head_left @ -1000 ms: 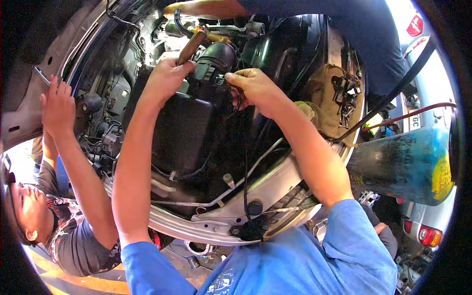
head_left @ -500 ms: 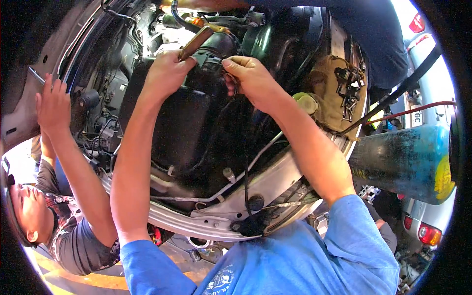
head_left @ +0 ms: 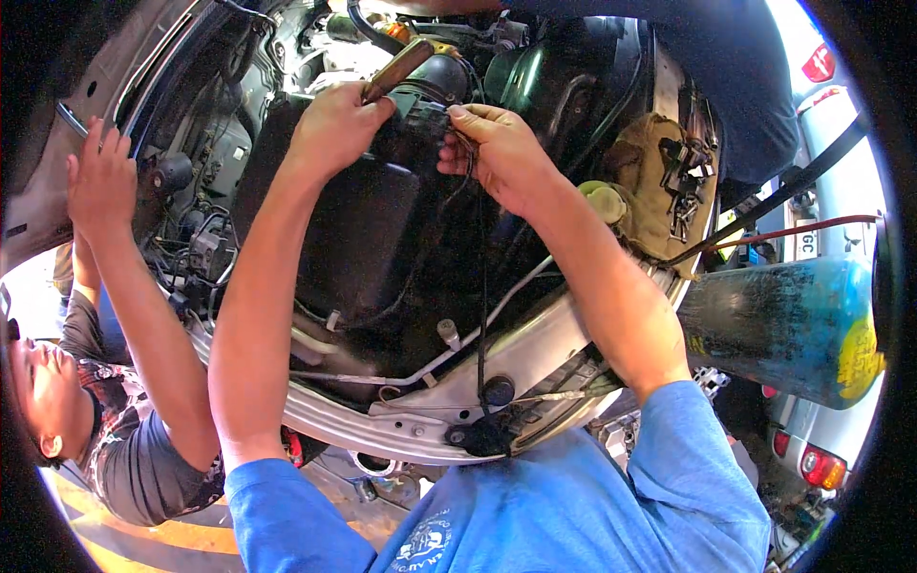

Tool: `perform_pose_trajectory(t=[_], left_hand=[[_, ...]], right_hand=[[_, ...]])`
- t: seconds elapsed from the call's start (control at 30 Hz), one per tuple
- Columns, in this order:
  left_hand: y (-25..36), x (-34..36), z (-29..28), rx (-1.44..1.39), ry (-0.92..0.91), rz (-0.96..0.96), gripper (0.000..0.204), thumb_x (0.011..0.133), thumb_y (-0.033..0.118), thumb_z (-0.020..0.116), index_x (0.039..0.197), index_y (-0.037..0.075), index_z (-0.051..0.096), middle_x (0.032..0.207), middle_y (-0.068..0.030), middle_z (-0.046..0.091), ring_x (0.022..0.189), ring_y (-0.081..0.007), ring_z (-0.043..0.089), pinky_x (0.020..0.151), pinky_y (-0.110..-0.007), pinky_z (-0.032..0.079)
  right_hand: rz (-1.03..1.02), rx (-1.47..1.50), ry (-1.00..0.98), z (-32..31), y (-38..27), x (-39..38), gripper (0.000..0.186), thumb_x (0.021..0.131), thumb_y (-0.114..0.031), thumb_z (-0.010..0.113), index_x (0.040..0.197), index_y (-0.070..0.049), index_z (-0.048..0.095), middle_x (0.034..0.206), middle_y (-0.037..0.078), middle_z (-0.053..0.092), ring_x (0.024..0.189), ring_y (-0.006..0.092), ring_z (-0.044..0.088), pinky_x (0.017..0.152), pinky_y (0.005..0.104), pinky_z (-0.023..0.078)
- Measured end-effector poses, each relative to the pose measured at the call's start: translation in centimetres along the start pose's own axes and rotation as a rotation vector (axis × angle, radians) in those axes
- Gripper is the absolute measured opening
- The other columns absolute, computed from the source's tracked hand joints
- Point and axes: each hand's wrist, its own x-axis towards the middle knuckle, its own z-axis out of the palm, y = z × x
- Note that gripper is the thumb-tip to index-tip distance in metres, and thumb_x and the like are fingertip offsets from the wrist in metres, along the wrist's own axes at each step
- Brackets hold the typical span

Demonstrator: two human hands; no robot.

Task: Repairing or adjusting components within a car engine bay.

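Observation:
My left hand (head_left: 336, 126) is closed around a tool's brown handle (head_left: 401, 69), which slants up to the right out of my fist; the tool's working end is hidden. Just to its right, my right hand (head_left: 506, 158) has thumb and fingers bent together beside a black ribbed hose (head_left: 441, 78). Something thin and dark shows at its fingers, too small to name. Both hands are over the top end of a large black plastic box (head_left: 353, 234) in a car's engine bay. A thin black cable (head_left: 482, 306) runs down below my right hand.
At the left a co-worker's raised hand (head_left: 100, 177) is by the lifted hood (head_left: 48, 181). A brown cloth (head_left: 659, 244) with several black clips lies on the right fender. Beyond are a blue gas cylinder (head_left: 774, 325), a red hose (head_left: 802, 227) and another person's dark-clothed leg (head_left: 726, 86).
My view has shifted slightly, and both hands appear a little farther right. My right fingers have moved slightly at the hose. The brown handle stays in my left fist.

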Motion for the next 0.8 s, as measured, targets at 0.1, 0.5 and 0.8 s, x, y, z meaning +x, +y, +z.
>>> perform_pose_trajectory(t=[0.1,0.5,0.8], left_hand=[[-0.1,0.1,0.0,0.015,-0.014,-0.016,0.042,0.087,0.039,0.061,0.098,0.0,0.07,0.089,-0.0257,0.068,0.091,-0.0406,0.066,0.081,-0.048,0.049],[-0.4,0.3,0.1,0.042,0.018,0.05,0.046,0.087,0.039,0.061,0.089,-0.006,0.069,0.088,-0.0291,0.066,0.09,-0.0426,0.067,0.081,-0.049,0.05],[-0.3,0.3,0.3,-0.032,0.016,-0.005,0.041,0.086,0.035,0.06,0.09,-0.004,0.07,0.094,-0.029,0.067,0.095,-0.0421,0.065,0.087,-0.048,0.05]], right_hand=[[-0.045,-0.032,-0.006,0.2,0.2,0.3,0.022,0.101,-0.024,0.056,0.097,-0.003,0.063,0.082,0.005,0.064,0.068,0.0163,0.062,0.061,0.0353,0.058],[0.012,-0.47,-0.087,0.1,-1.3,-1.1,0.036,0.101,-0.038,0.056,0.099,-0.003,0.066,0.079,0.003,0.061,0.064,0.0127,0.061,0.062,0.028,0.056],[0.045,-0.344,-0.156,-0.1,-1.2,0.3,0.032,0.1,-0.033,0.059,0.095,-0.002,0.066,0.076,0.002,0.062,0.062,0.0134,0.06,0.057,0.0294,0.055]])
